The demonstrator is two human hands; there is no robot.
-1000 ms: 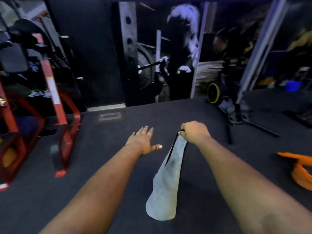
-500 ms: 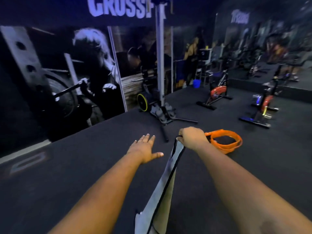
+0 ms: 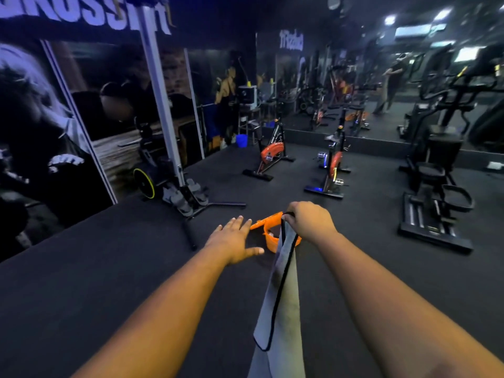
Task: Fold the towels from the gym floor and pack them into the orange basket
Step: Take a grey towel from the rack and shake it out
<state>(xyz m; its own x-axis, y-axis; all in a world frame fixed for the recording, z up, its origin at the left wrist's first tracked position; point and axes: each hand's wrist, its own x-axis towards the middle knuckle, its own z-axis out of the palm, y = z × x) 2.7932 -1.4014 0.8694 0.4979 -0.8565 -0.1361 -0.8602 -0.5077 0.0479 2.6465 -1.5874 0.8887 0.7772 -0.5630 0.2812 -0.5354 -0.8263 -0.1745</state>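
Dark rubber gym floor (image 3: 81,309); mural wall to the left, mirror at the far end.

Right hand (image 3: 309,221): fingers curled tight round the top edge of the towel (image 3: 282,290), fist raised in front of the body.

Left hand (image 3: 234,241): fingers straight and together, thumb spread, palm down, holding nothing, just left of the towel.

Towel: grey, black trim, hanging in a long narrow drape from the right fist down past the lower frame edge; lengthwise doubled, as far as can be told. Judged light, soft and limp; it will sag from any single hold. Best taken at two corners of the top edge, or by the free lower end brought up to meet the held end.

Basket (image 3: 268,236): orange, on the floor beyond the hands, partly hidden behind towel and right fist. Contents cannot be told.

Surroundings: spin bikes (image 3: 272,156) well beyond the basket; steel post (image 3: 161,105) on a splayed base to the left.

Change from half a second ago: view has swung right; basket then lay right of the fist, now sits between the hands. Grips unchanged.
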